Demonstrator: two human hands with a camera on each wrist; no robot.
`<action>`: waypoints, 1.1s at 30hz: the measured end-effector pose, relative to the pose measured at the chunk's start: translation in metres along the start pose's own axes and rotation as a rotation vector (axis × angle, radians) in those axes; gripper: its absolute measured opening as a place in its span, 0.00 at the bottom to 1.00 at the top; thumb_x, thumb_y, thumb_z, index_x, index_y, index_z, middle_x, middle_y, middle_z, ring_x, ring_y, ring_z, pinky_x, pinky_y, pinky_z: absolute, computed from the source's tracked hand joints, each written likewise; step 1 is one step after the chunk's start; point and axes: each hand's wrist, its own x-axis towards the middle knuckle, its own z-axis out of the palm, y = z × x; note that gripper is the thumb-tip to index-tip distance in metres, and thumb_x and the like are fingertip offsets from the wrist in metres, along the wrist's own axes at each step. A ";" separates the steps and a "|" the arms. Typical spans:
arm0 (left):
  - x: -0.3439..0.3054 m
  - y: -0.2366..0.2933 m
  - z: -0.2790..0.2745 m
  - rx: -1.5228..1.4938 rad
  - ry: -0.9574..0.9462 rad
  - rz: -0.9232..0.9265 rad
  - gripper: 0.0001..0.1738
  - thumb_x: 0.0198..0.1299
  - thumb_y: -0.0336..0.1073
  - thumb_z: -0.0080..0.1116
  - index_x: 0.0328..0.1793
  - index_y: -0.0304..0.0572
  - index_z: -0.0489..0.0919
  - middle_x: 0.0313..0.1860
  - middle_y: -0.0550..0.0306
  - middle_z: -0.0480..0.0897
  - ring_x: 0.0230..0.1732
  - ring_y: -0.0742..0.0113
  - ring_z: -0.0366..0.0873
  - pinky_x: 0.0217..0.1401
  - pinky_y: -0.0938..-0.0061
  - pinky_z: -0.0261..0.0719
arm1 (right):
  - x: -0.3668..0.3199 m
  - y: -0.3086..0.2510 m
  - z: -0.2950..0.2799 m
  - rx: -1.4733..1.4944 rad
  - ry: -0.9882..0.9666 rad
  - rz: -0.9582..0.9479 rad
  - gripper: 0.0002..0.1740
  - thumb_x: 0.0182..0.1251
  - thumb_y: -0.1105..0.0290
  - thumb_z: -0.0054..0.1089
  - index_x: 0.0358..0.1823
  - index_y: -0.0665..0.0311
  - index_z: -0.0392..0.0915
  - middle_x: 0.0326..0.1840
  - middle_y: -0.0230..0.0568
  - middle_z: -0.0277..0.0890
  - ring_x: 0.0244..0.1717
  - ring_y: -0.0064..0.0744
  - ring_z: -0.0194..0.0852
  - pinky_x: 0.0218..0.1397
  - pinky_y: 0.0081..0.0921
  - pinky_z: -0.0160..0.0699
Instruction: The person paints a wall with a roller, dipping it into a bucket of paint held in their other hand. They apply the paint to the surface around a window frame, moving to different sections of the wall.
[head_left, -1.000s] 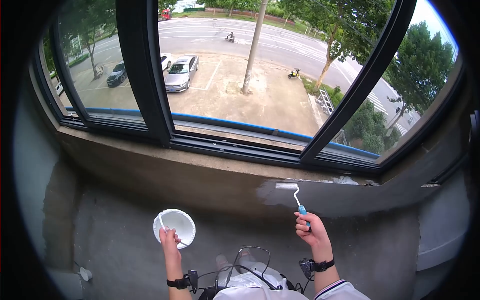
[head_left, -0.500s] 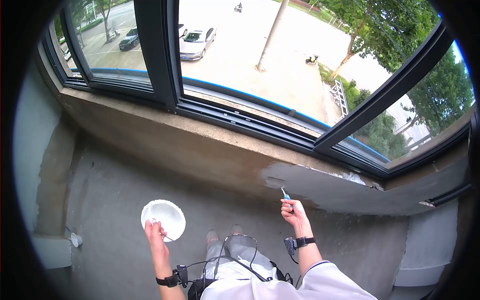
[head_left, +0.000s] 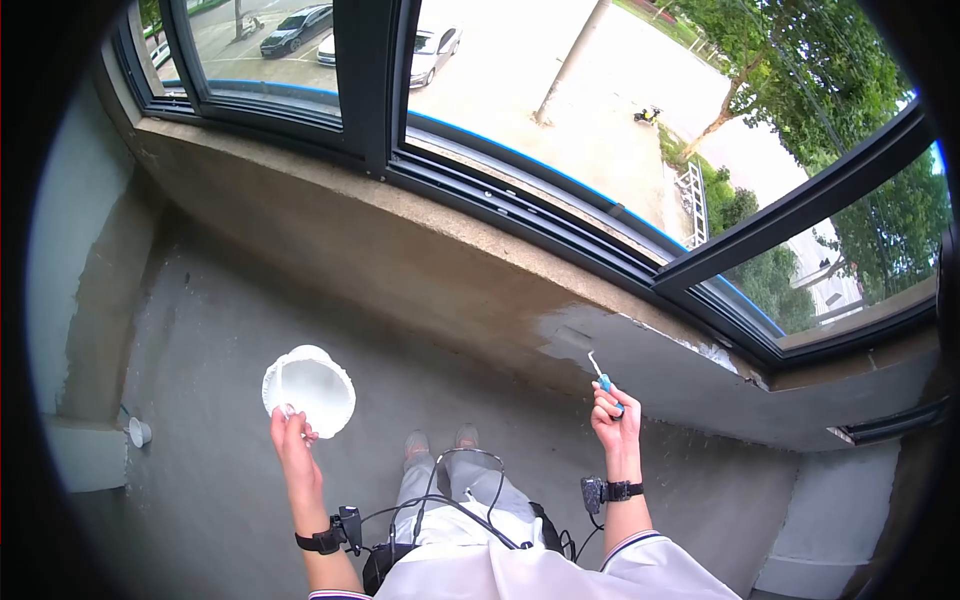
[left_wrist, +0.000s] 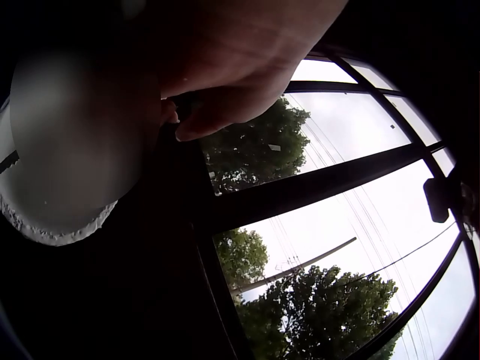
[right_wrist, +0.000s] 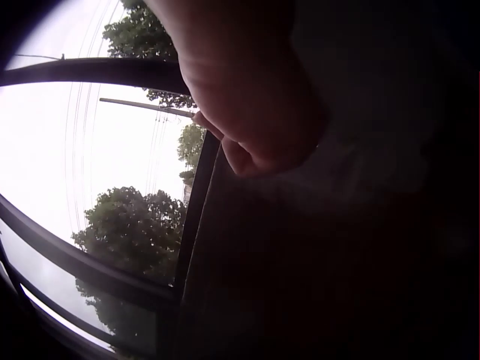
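Left hand (head_left: pixel 294 445): fingers curled, clamped on the thin handle (head_left: pixel 281 380) of the bucket. Bucket (head_left: pixel 340 395) hangs out in front, left of the body, mouth up; white inside, rim ragged with white crust. Left wrist view dark; the bucket looms blurred beside the hand, crusted edge showing, exact finger contact too dim to read there.

Right hand (head_left: pixel 616 425): closed round the blue grip of the roller (head_left: pixel 605 383), fingers folded, grip poking out above and a little below the fist. White bent rod runs up from the grip towards the low wall (head_left: pixel 400 262). Roller's head hard to pick out against the pale grey patch (head_left: pixel 640 350); cannot tell whether it touches. Right wrist view shows a curled fist in shadow, its hold too dark to make out.

Hands well apart, one each side of the body. Patch lies below the sill (head_left: pixel 450 222), right part of the wall; bare brown surface left of it. Black window frame (head_left: pixel 520 212) above. Grey floor (head_left: pixel 225 310) below; small white cup (head_left: pixel 139 432) at far left. Both wrists strapped with cameras.
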 end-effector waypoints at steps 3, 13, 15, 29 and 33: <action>-0.007 0.001 -0.012 0.015 0.024 0.011 0.06 0.62 0.31 0.51 0.45 0.45 0.72 0.34 0.69 0.69 0.32 0.82 0.63 0.36 0.80 0.63 | 0.058 0.007 -0.034 -0.079 0.096 0.089 0.09 0.70 0.76 0.49 0.44 0.77 0.68 0.19 0.25 0.56 0.13 0.14 0.49 0.15 0.16 0.44; -0.012 -0.015 -0.020 0.086 0.009 -0.059 0.02 0.62 0.32 0.51 0.40 0.47 0.72 0.30 0.71 0.67 0.28 0.83 0.61 0.32 0.83 0.61 | -0.019 0.006 0.012 -0.092 -0.052 0.044 0.15 0.73 0.74 0.46 0.54 0.80 0.67 0.22 0.26 0.57 0.14 0.14 0.50 0.16 0.17 0.45; -0.013 -0.017 -0.009 0.027 -0.025 -0.075 0.05 0.62 0.30 0.51 0.44 0.45 0.72 0.34 0.70 0.68 0.31 0.82 0.59 0.36 0.82 0.60 | -0.063 -0.001 0.039 -0.120 -0.096 -0.001 0.16 0.73 0.74 0.44 0.56 0.81 0.66 0.22 0.26 0.57 0.13 0.13 0.51 0.16 0.16 0.45; -0.014 -0.011 -0.019 -0.045 0.030 -0.083 0.03 0.64 0.31 0.50 0.41 0.43 0.75 0.28 0.71 0.67 0.30 0.82 0.59 0.36 0.81 0.59 | 0.054 0.013 -0.008 -0.044 0.036 0.107 0.15 0.67 0.79 0.47 0.50 0.85 0.66 0.21 0.26 0.56 0.13 0.12 0.49 0.16 0.15 0.44; -0.019 -0.009 -0.027 -0.008 0.047 -0.062 0.04 0.63 0.34 0.51 0.42 0.44 0.75 0.28 0.70 0.68 0.30 0.81 0.61 0.36 0.81 0.61 | 0.096 0.039 -0.032 -0.052 0.106 0.132 0.13 0.67 0.79 0.48 0.49 0.84 0.66 0.21 0.25 0.56 0.14 0.12 0.50 0.16 0.16 0.44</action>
